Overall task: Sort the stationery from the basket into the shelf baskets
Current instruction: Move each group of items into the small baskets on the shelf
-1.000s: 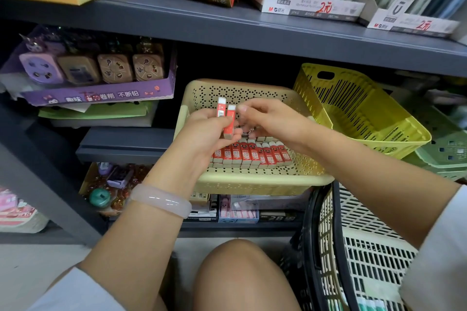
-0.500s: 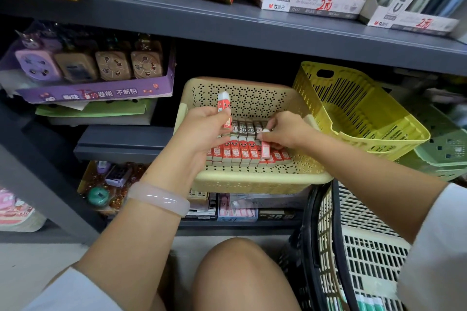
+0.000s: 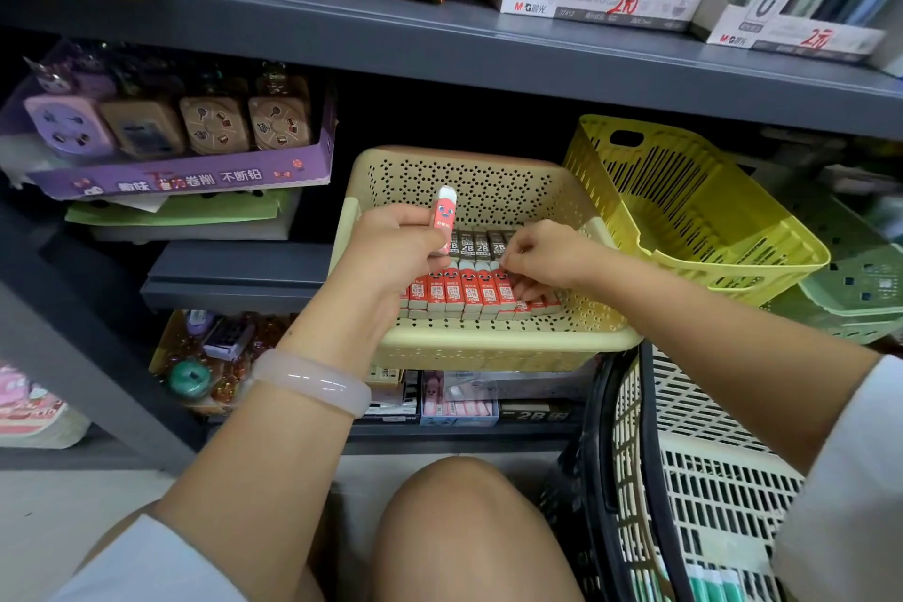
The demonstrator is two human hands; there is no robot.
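Two hands at work over one beige shelf basket (image 3: 488, 347) of erasers.
Nearest, lower right: white slatted carry basket (image 3: 703, 435) with black rim. Left hand (image 3: 396, 249) grips one red eraser (image 3: 443, 213) upright above the basket; right hand (image 3: 542, 259), fingers curled, pinches an eraser in the red eraser row (image 3: 459, 291) inside it. Behind right: tilted yellow basket (image 3: 694, 220), green basket (image 3: 860, 279).

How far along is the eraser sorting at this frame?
Done: rows of red erasers already lie in the beige shelf basket. In hand: the left hand holds one eraser upright; the right hand settles another into the row. Left: green-capped items remain in the carry basket.
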